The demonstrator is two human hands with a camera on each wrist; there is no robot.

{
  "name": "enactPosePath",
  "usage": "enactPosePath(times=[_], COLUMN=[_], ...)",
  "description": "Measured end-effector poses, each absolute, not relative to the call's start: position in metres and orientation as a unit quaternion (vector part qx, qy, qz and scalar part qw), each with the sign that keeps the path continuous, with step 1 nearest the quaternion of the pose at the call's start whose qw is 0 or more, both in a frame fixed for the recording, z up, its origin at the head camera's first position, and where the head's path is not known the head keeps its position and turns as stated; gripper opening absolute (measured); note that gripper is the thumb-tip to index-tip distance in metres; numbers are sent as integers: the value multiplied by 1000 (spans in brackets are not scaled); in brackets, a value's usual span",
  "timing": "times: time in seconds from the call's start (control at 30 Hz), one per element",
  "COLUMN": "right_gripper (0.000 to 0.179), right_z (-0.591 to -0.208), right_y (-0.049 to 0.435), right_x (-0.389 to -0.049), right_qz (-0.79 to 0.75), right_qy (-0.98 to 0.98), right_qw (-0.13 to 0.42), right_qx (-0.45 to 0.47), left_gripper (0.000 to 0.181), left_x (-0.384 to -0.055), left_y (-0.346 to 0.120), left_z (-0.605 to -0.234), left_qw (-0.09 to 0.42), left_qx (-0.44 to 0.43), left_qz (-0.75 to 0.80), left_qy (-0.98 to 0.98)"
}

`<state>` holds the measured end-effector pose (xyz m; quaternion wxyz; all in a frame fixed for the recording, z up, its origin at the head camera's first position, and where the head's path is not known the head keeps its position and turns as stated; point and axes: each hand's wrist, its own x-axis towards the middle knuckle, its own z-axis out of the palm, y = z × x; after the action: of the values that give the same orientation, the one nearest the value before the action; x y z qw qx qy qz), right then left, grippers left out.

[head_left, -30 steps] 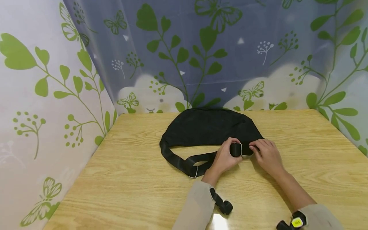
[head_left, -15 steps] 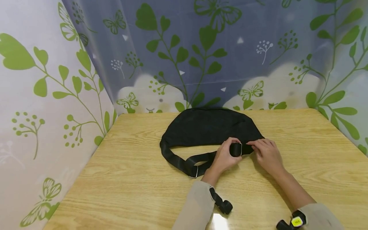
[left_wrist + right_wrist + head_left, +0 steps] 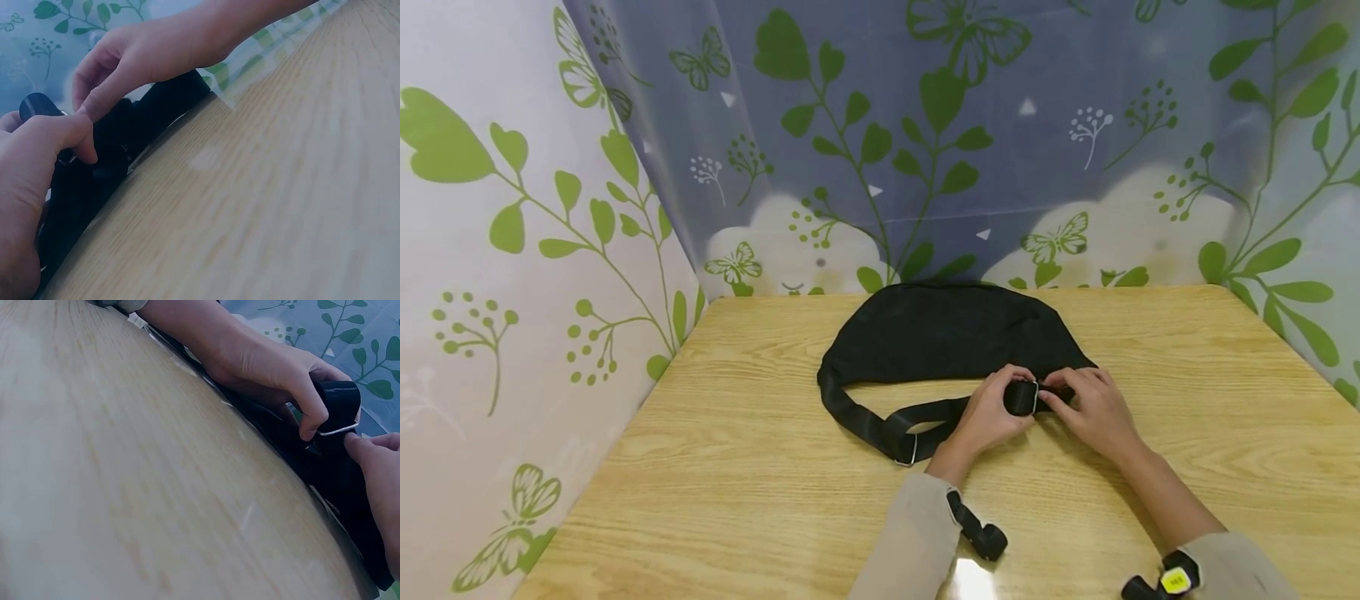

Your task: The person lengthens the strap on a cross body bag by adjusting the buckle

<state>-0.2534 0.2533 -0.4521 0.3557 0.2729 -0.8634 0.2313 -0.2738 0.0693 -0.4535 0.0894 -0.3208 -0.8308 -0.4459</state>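
A black waist bag (image 3: 951, 333) lies on the table against the back cloth, its strap (image 3: 850, 408) curving along the front. My left hand (image 3: 995, 412) grips a folded loop of strap (image 3: 1019, 398) beside a rectangular metal ring (image 3: 1036, 397). Close on the ring's other side, my right hand (image 3: 1093, 408) pinches the strap with thumb and forefinger. In the right wrist view the loop (image 3: 340, 400) stands up through the ring (image 3: 339, 429). A second metal slider (image 3: 908, 451) sits on the strap to the left. The right fingertips partly hide the strap end.
The wood-grain table (image 3: 700, 500) spreads around the bag. Behind it hangs a blue cloth (image 3: 865, 167) with leaf prints, and a pale patterned cloth (image 3: 550, 250) stands on the left. Black straps (image 3: 977, 529) dangle from both sleeves.
My right fingers have come left, up to the metal ring, and now pinch the strap beside it. My left hand, with loop and ring, has shifted slightly right and toward me.
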Motion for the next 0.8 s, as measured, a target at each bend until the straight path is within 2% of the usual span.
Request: enactPosePath(times=[0.3, 0.8], right_gripper=[17, 18], right_z=[-452, -452], right_y=[253, 252], right_x=[-254, -253], right_qz=[217, 193], right_qy=[-859, -880], right_qw=[371, 375], right_qx=[279, 216], left_gripper=[49, 48], left_x=[-275, -274], left_y=[70, 70], left_z=[-453, -454], left_qw=[103, 142], left_qx=[-309, -286], left_qz=[-450, -455], left_qy=[-831, -831])
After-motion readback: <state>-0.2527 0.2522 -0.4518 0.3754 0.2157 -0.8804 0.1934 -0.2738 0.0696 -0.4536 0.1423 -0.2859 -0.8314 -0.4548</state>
